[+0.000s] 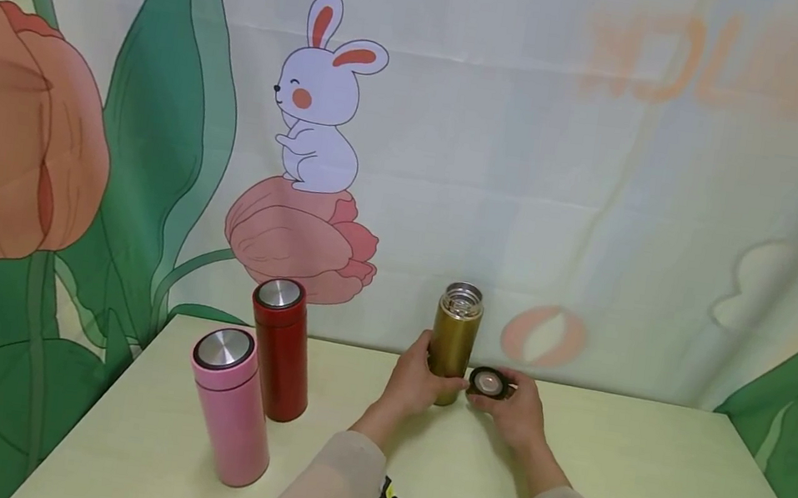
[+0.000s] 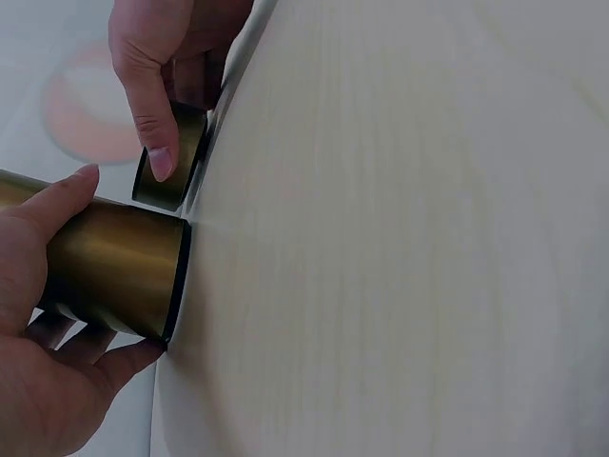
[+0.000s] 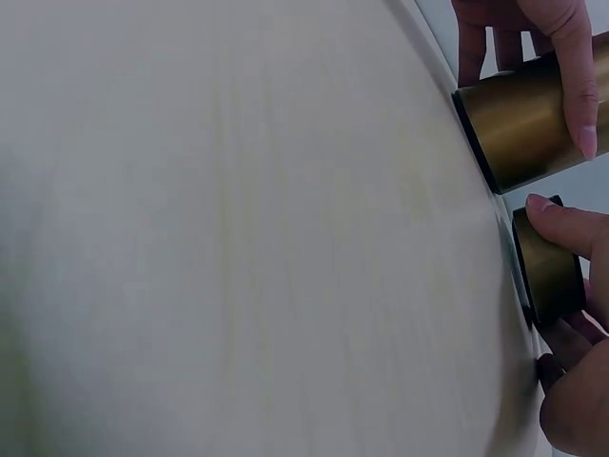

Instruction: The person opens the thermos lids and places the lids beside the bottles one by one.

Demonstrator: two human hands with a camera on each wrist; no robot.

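Observation:
A gold thermos (image 1: 452, 347) without its lid stands upright near the table's back edge, its steel mouth uncovered. My left hand (image 1: 413, 384) grips it low on the body, thumb across the front, other fingers round the far side. Just right of the thermos, my right hand (image 1: 523, 413) holds the matching gold lid (image 1: 488, 383) between thumb and fingers. The lid's dark-rimmed underside faces the head camera. In the left wrist view the lid (image 2: 173, 157) is beside the thermos base (image 2: 119, 271); the right wrist view shows the thumb (image 3: 561, 224) across the lid's side.
On the left of the table (image 1: 641, 483) stand a red thermos (image 1: 283, 368) and a pink thermos (image 1: 234, 425), both with steel-topped lids on. Behind the table hangs a printed curtain (image 1: 455, 164) with a rabbit and tulips.

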